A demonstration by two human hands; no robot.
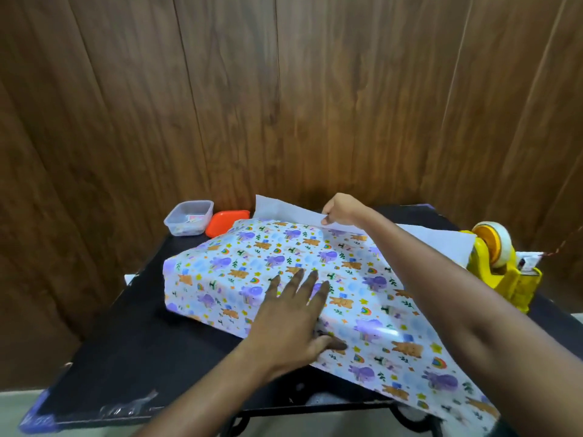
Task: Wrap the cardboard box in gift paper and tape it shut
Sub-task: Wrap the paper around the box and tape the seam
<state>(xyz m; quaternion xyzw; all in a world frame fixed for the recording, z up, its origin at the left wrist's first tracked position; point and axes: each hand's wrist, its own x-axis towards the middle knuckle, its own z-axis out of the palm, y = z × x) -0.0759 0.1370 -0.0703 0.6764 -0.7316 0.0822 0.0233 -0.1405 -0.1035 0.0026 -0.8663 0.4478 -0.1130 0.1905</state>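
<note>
Gift paper (220,266) printed with purple and orange animals covers the cardboard box on the black table (126,342); the box itself is hidden under it. My left hand (293,313) lies flat with spread fingers on the paper over the box's near edge. At the far side my right hand (339,209) pinches the paper's white-backed far flap (284,208), which stands folded up. Loose paper trails off the table's near right corner. A yellow tape dispenser (498,263) with a roll of clear tape stands at the right.
A clear plastic tub (189,217) and its orange lid (225,222) sit at the table's back left. A wood-panelled wall rises directly behind the table. Bare black tabletop shows to the left of the box and in front of it.
</note>
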